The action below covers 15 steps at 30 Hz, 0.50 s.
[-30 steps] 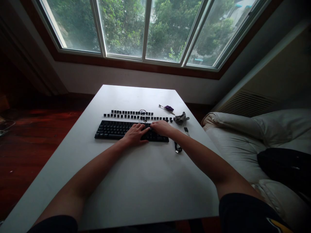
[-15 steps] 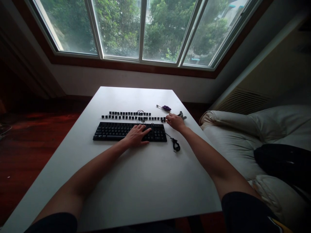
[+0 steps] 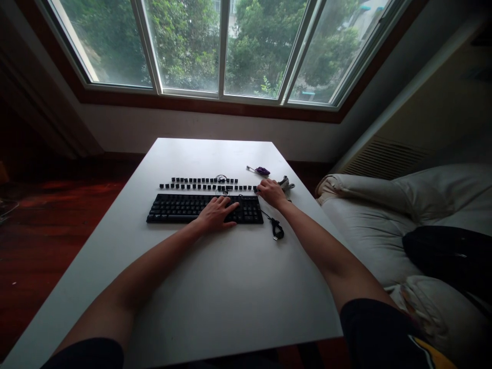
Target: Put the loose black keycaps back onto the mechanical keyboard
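Note:
My left hand (image 3: 215,214) lies with spread fingers on the right part of a black keyboard (image 3: 175,209), touching its keys. Beyond the keyboard, small black keycaps (image 3: 203,186) stand in two long rows. At the right end of the nearer row is my right hand (image 3: 271,192), its fingers drawn together on a keycap (image 3: 255,189) that they partly cover. A coiled black USB cable (image 3: 277,229) lies right of the keyboard. Just past my right hand rests a grey, crumpled-looking item (image 3: 286,183), partly hidden.
Farther back on the white table (image 3: 215,287) is a purple object with a thin rod (image 3: 262,170). Thin wire loops (image 3: 221,178) lie by the keycap rows. A pale padded sofa (image 3: 357,215) with a dark bag (image 3: 446,251) stands at the right. Windows are ahead.
My right hand has moved slightly left along the nearer keycap row, now covering its right end. My left hand stays on the keyboard.

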Tool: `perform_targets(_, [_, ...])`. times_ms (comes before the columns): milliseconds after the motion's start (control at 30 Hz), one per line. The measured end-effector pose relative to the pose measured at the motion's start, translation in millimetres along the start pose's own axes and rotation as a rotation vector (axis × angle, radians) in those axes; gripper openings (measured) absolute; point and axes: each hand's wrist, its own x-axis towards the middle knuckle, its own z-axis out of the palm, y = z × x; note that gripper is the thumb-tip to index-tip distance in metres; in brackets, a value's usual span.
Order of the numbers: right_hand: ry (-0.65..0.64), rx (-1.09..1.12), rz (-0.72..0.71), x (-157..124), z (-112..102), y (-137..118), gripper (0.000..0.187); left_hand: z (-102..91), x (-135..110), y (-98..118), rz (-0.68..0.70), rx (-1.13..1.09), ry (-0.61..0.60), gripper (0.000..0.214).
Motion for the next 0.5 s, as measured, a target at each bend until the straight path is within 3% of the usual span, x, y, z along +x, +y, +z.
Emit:
perform_targets(267, [0.096,0.210,-0.031,-1.9,-8.5,-2.1,0.021,-0.1,1.7,-3.6,-0.011,-0.029,0.001,0.071])
perform_targets(500, [-0.014,0.419,-0.265,-6.3,-24.3,-31.3,0.015,0.7,10.2,-0.7,-0.027,-0.066,0.023,0.065])
